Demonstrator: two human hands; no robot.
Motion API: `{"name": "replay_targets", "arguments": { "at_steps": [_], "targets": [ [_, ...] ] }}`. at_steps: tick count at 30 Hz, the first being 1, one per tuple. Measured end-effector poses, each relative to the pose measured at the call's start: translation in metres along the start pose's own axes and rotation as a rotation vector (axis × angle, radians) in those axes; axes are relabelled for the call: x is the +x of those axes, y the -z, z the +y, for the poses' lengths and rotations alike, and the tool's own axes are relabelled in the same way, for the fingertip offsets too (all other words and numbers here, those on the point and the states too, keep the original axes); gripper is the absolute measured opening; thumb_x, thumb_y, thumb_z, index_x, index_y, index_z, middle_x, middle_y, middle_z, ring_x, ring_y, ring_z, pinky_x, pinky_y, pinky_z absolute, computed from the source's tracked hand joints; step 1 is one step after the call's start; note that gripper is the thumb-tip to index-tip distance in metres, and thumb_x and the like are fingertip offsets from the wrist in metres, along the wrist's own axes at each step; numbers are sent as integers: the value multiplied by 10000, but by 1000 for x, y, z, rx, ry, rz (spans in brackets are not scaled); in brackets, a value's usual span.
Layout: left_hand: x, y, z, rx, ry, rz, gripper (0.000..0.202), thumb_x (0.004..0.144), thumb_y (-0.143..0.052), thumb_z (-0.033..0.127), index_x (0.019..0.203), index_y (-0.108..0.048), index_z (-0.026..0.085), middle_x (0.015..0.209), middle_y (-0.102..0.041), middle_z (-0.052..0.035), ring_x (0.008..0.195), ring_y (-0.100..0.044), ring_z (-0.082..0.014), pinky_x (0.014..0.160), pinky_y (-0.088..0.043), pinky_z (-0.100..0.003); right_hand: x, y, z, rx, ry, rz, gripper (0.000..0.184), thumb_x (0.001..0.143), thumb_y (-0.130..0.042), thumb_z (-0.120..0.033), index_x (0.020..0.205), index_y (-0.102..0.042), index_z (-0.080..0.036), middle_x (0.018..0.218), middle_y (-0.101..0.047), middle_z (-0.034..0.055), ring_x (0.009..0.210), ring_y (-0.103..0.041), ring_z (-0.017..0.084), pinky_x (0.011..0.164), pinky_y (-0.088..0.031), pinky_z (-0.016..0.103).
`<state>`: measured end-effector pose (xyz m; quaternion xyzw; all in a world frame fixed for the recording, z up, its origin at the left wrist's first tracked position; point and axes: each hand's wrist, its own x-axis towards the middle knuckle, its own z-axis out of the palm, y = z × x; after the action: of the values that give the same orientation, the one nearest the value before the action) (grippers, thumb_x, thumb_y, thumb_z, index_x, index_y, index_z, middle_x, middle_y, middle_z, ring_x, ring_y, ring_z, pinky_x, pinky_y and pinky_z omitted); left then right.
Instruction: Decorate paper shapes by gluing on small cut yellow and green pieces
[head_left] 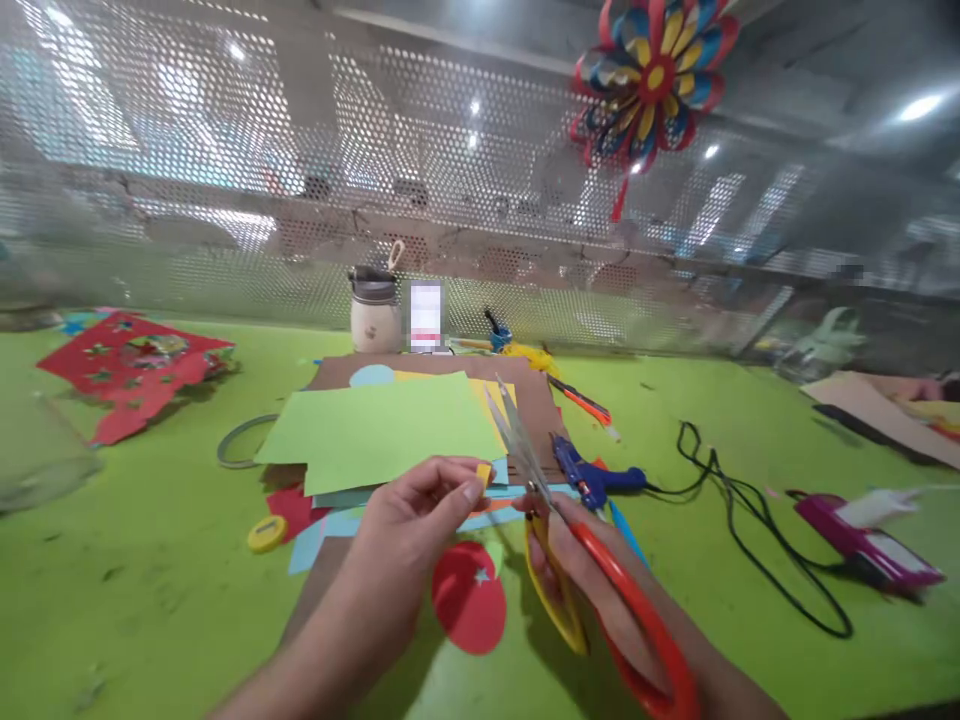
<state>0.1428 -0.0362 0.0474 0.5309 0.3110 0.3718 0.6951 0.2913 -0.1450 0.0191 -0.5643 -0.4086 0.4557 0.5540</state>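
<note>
My left hand (409,530) pinches a small yellow paper piece (484,472) between thumb and fingertips, just above a stack of coloured paper. My right hand (600,590) grips scissors (555,540) with orange and yellow handles; their metal blades are slightly apart and point up and away, close to the right of the yellow piece. A light green sheet (382,430) tops the stack, over brown card (536,400) and blue strips. A red paper oval (469,598) with a small white star lies under my hands.
A blue glue gun (592,478) lies right of the scissors, its black cord (750,530) looping across the green table (135,590). A red cut-out sheet (127,365) sits far left, a jar (373,310) at the back, a pink tool (862,540) at right, a paper pinwheel (652,80) above.
</note>
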Motion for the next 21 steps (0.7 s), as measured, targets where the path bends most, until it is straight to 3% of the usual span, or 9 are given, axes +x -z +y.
{"name": "replay_targets", "arguments": {
  "at_steps": [3,7,11,15,21],
  "targets": [
    [2,3,1,0,-13,32,187,764,-774,331,672,-694,188,1074,-711,-56,1006,-620,-217,903,-449,-306,-1,1,2,-91,14,-56,482,892,-549,-629,1123,-605,-209,739,-484,-13,606,-435,120,550,-367,251],
    [2,5,3,6,-21,46,206,787,-754,355,671,-690,197,1112,-711,-59,1083,-605,-232,944,-435,-311,0,-1,15,-45,17,-74,483,832,-624,-632,1098,-624,-229,682,-433,-32,520,-349,101,483,-307,247],
    [0,4,6,14,-20,67,209,754,-771,363,655,-692,197,1073,-725,-72,1047,-630,-249,933,-453,-319,2,-5,26,15,35,-42,456,751,-701,-624,1015,-681,-253,700,-509,2,582,-473,161,541,-422,275],
    [-2,2,7,51,-19,83,194,746,-767,353,645,-699,203,1006,-734,-69,1026,-637,-248,920,-464,-304,4,-5,26,35,-79,-34,365,791,-671,-582,934,-714,-250,719,-570,28,638,-552,191,551,-467,266],
    [-3,2,3,49,-38,65,160,750,-763,345,686,-714,207,922,-719,-45,873,-649,-207,798,-499,-263,0,-2,30,41,-69,-86,369,711,-764,-492,1005,-714,-275,729,-625,34,636,-586,205,578,-491,292]
  ]
}}
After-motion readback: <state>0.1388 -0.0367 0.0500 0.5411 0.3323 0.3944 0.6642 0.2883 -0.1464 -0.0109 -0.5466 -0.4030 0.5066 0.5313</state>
